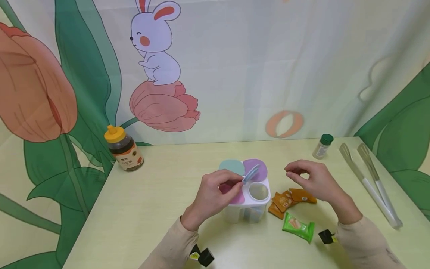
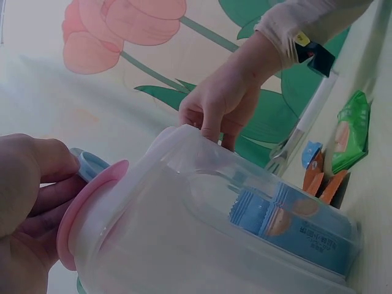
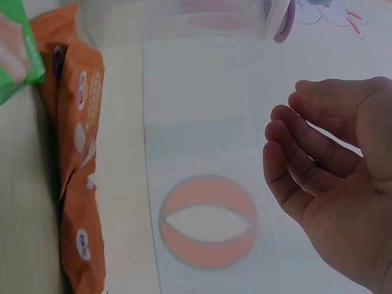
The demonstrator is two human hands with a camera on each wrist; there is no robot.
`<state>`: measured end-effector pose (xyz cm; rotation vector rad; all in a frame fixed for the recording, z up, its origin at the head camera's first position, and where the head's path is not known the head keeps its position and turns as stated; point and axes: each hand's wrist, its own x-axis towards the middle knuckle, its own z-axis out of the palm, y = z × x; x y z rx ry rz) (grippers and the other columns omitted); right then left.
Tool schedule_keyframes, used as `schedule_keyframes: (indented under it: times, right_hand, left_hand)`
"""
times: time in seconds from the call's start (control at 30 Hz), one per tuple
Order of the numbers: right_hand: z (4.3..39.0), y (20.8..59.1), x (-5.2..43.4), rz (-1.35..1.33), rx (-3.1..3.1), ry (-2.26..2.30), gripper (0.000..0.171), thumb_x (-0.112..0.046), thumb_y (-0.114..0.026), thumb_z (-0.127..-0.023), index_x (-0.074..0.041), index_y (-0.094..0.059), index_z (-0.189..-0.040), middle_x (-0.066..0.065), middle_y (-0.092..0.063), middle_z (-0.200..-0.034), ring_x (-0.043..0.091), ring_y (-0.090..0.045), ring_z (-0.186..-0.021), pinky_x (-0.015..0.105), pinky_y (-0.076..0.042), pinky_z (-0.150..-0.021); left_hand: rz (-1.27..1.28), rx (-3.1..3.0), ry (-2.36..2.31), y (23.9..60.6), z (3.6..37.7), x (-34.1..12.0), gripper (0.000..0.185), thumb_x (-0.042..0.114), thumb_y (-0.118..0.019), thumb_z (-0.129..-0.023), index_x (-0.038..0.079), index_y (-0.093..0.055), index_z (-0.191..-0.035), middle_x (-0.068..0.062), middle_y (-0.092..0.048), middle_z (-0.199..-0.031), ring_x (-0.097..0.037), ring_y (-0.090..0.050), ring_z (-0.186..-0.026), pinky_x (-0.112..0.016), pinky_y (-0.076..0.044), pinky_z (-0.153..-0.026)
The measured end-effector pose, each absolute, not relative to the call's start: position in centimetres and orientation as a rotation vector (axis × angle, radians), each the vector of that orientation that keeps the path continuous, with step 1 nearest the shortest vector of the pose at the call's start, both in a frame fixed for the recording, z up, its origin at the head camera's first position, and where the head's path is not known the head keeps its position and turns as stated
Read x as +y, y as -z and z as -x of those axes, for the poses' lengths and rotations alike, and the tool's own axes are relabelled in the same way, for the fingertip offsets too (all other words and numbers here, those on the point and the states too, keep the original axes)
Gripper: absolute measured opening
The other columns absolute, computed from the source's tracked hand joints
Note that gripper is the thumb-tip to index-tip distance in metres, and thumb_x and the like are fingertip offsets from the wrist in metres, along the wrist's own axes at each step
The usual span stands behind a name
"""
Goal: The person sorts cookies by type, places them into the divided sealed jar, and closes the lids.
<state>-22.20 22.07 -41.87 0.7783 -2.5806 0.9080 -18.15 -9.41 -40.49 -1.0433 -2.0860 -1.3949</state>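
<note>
container (image 1: 249, 201) sits mid-surface, a clear plastic box with four flip lids – teal, purple, pink and one blue lid you are lifting. far left stands a honey bottle (image 1: 123, 148), well apart from it. your left hand (image 1: 215, 192) rests on the pink lid, its fingers (image 2: 52, 193) pinched on the raised blue lid (image 1: 251, 173); through the wall, the left wrist view shows blue packets (image 2: 294, 223) already inside. beside that lid one round opening is uncovered. keep the lid tilted fully back and press down lightly so the box does not tip – it looks light. your right hand (image 1: 314, 180) hovers just right of the box, fingers loosely curled and holding nothing. below it lie orange packets (image 1: 289, 201) and a green packet (image 1: 297, 226). pick one packet by its edge and feed it in end first. further right: a green-capped jar (image 1: 323, 146) and tongs (image 1: 369, 183).
</note>
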Motion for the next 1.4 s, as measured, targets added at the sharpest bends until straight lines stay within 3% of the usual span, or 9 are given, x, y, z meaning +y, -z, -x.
schedule_keyframes:
  times: [0.43,0.63,1.4]
  right_hand:
    - [22.0,43.0,23.6,-0.649,-2.66,-0.926,0.009,-0.012,-0.071,-0.089,-0.014,-0.071,-0.098,-0.002,-0.071,-0.091,0.005,-0.061,-0.078,0.022,-0.054,-0.062]
    - [22.0,43.4,24.3,-0.587,-2.697,-0.877,0.01,-0.014,-0.07,-0.09,-0.012,-0.071,-0.099,0.001,-0.072,-0.093,0.015,-0.063,-0.079,0.021,-0.052,-0.059]
    - [22.6,44.5,27.5,-0.406,-2.754,-0.842,0.013,-0.014,-0.07,-0.09,-0.007,-0.07,-0.101,0.008,-0.073,-0.093,0.025,-0.067,-0.08,0.019,-0.052,-0.062]
  left_hand:
    - [1.051,-2.08,1.397,40.3,18.1,-9.3,0.01,0.0,-0.073,-0.083,0.001,-0.073,-0.093,-0.007,-0.072,-0.087,-0.008,-0.065,-0.072,-0.017,-0.057,-0.063]
    - [1.044,-2.086,1.398,40.3,18.0,-9.3,0.01,0.001,-0.074,-0.083,0.0,-0.073,-0.093,-0.007,-0.072,-0.087,-0.008,-0.065,-0.072,-0.017,-0.057,-0.063]
    - [1.041,-2.087,1.404,40.3,18.1,-9.4,0.009,0.002,-0.073,-0.083,0.001,-0.073,-0.093,-0.007,-0.072,-0.087,-0.008,-0.065,-0.072,-0.018,-0.057,-0.063]
